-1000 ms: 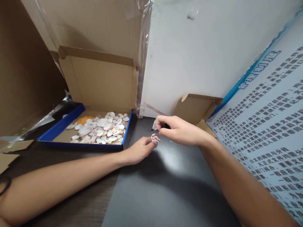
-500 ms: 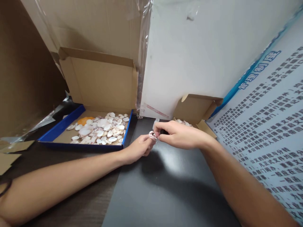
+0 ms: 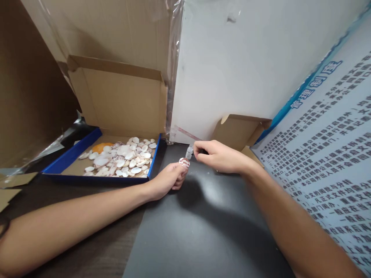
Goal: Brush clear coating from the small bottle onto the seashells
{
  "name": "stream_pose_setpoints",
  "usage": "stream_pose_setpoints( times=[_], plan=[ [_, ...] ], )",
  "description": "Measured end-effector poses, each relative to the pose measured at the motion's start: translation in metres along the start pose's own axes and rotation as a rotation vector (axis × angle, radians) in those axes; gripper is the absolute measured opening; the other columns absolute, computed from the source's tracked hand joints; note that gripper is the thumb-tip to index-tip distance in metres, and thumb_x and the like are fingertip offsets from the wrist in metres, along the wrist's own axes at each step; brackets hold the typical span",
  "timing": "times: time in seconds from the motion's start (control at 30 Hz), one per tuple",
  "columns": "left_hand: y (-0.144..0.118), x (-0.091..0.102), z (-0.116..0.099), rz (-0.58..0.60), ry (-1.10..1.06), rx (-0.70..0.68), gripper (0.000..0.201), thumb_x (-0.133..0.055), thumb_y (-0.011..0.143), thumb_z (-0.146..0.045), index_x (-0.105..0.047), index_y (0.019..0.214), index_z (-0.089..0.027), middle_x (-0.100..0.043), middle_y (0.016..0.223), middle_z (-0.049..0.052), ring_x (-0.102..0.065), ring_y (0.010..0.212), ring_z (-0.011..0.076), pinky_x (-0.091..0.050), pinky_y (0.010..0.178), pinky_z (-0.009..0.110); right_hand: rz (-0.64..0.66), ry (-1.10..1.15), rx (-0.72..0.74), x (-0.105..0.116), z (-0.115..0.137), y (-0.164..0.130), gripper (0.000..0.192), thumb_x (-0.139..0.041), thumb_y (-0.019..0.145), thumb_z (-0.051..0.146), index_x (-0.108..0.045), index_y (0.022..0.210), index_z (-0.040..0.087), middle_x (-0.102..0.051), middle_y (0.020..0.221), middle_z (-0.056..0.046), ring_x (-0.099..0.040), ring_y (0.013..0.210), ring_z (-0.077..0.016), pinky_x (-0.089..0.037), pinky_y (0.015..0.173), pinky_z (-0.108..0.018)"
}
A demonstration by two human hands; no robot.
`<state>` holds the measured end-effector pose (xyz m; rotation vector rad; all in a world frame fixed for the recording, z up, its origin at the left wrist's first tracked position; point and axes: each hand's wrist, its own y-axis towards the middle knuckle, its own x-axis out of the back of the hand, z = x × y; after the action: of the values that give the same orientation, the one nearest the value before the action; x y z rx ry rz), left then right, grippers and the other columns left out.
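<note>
Head view: two bare arms are seen reaching forward over a dark tabletop (image 3: 203, 231), with the hands meeting near its far edge.
Left hand: the left hand (image 3: 169, 179) is curled, and a small red-and-white striped shell (image 3: 184, 162) is pinched at its fingertips.
Right hand: the right hand (image 3: 222, 156) is closed around a small vial (image 3: 189, 151), which is gripped between thumb and fingers; what the vial contains cannot be made out.
Shell position: the shell is held just above the tabletop, just beside the vial's lower end and slightly nearer the camera.
Orientation: the shell's patterned face is turned up toward the camera, with its broad axis lying roughly level; the vial's long axis stands nearly upright.
Progress: one shell is in hand and appears to be under treatment at the vial, so the step is judged mid-way; many pale shells remain in the blue-rimmed box (image 3: 72, 156) to the left.
Surroundings: a small cardboard box (image 3: 240, 131) stands behind the right hand, and a printed poster (image 3: 327, 154) leans at the right.
</note>
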<state>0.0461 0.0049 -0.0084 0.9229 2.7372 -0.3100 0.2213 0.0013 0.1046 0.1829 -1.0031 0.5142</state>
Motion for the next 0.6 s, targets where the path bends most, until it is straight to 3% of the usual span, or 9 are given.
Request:
stream_pose_setpoints(
  times=[0.13, 0.3, 0.47, 0.6],
  plan=[
    [0.000, 0.000, 0.000, 0.002, 0.000, -0.012, 0.028, -0.048, 0.083, -0.027, -0.030, 0.062, -0.021, -0.021, 0.050, -0.010, -0.015, 0.042, 0.0051, -0.012, 0.040, 0.021, 0.155, 0.073, 0.073, 0.002, 0.001, -0.001, 0.007, -0.044, 0.081, 0.021, -0.048, 0.075, 0.020, -0.048, 0.072, 0.003, -0.041, 0.065, -0.0117, -0.032, 0.058, -0.024],
    [0.000, 0.002, 0.000, 0.039, -0.017, -0.003, 0.025, -0.044, 0.080, -0.023, -0.030, 0.060, -0.021, -0.022, 0.049, -0.010, -0.015, 0.042, 0.0059, -0.012, 0.041, 0.022, 0.009, -0.065, 0.005, 0.000, 0.004, -0.001, 0.009, -0.044, 0.081, 0.020, -0.045, 0.072, 0.019, -0.051, 0.069, 0.003, -0.041, 0.063, -0.0120, -0.030, 0.058, -0.025],
    [-0.001, 0.003, 0.000, 0.053, -0.056, -0.020, 0.025, -0.039, 0.080, -0.025, -0.028, 0.058, -0.021, -0.020, 0.050, -0.009, -0.016, 0.043, 0.0067, -0.013, 0.042, 0.023, 0.166, 0.055, 0.118, -0.001, 0.013, -0.006, 0.009, -0.045, 0.083, 0.022, -0.053, 0.080, 0.020, -0.056, 0.077, 0.002, -0.046, 0.069, -0.0124, -0.034, 0.061, -0.024],
    [-0.001, 0.002, -0.001, 0.043, -0.058, 0.004, 0.025, -0.040, 0.081, -0.025, -0.031, 0.059, -0.021, -0.020, 0.051, -0.009, -0.014, 0.043, 0.0068, -0.012, 0.042, 0.023, 0.071, -0.134, 0.016, -0.002, 0.011, -0.006, 0.012, -0.044, 0.085, 0.024, -0.050, 0.075, 0.020, -0.055, 0.070, 0.002, -0.044, 0.062, -0.0121, -0.030, 0.057, -0.026]
  ],
)
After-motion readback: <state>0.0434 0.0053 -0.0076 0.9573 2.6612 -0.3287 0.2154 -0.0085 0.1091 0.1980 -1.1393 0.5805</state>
